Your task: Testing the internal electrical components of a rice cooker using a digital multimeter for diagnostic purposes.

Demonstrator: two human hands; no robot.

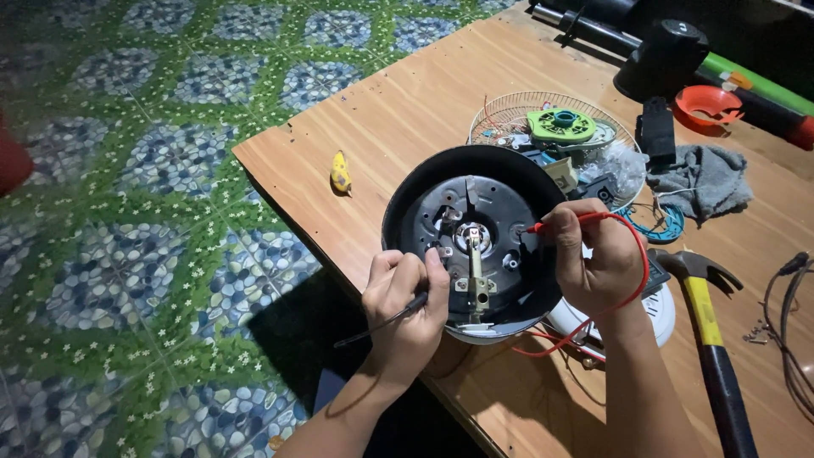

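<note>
A: Where's the round black appliance base (pixel 475 242) sitting?

B: Upturned on the wooden table (pixel 407 110), near the front edge. Metal bracket (pixel 476 280) and centre hub are seen on its underside.

A: Left hand (pixel 405 298)?

B: Fingers are closed around a black probe (pixel 398 315); its tip is pointed at the base's left inner part, contact can't be confirmed.

A: Right hand (pixel 593 259)?

B: Fingers are pinched on a red probe (pixel 564 222), tip laid against the base's right side. A red lead (pixel 632 293) is looped round the wrist.

A: Surroundings?

B: A hammer with a yellow-black handle (pixel 708 326) is placed just right of the right forearm. A wire fan guard (pixel 551 127) filled with parts is found behind the base, a grey rag (pixel 704 178) beside it. A small yellow object (pixel 340 172) is left on the table to the left.
</note>
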